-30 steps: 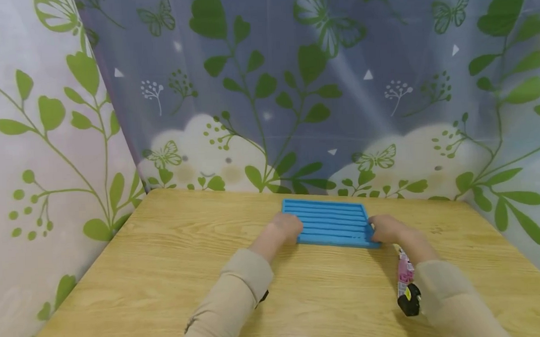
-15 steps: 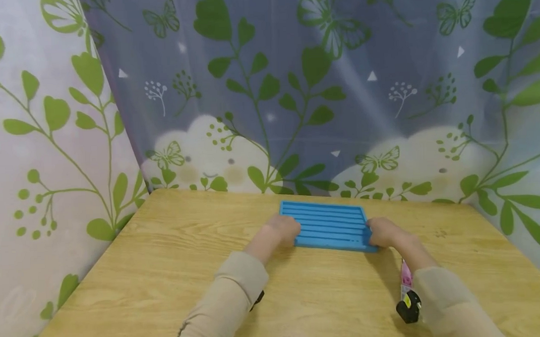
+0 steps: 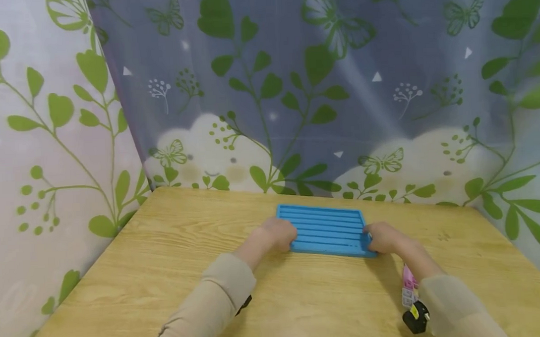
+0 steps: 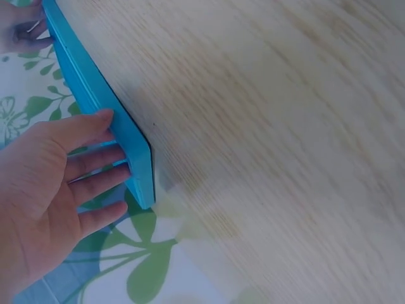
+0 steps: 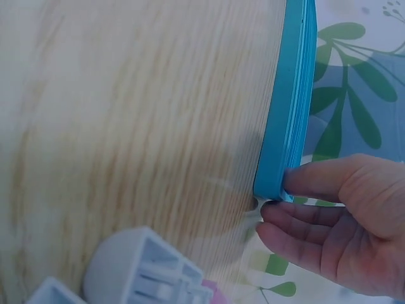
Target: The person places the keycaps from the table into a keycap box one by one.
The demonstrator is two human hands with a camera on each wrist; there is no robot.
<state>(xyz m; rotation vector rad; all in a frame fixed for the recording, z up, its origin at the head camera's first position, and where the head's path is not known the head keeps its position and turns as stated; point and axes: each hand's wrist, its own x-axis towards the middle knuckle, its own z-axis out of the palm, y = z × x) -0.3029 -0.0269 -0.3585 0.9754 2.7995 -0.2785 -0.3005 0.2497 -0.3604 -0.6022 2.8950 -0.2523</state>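
Note:
A blue rectangular tray (image 3: 327, 229) with parallel ridges lies near the back of the wooden table, both hands on it. My left hand (image 3: 278, 233) grips its left end; in the left wrist view the thumb (image 4: 95, 126) presses the near side wall while the fingers (image 4: 104, 183) reach round the end. At the opposite end, my right hand (image 3: 381, 238) holds the near right corner. The right wrist view shows that thumb (image 5: 316, 180) against the tray's wall, with the fingers (image 5: 297, 231) curled at the corner's underside.
Pink and white plastic pieces (image 3: 408, 285) lie on the table beside the right forearm, partly hidden by it. A black device (image 3: 416, 317) with a yellow label sits at the right sleeve. Behind the table (image 3: 166, 271) hangs a leaf-patterned cloth (image 3: 230, 65).
Both hands have drawn the tray a little toward the person and to the left. The grip at each end stays the same.

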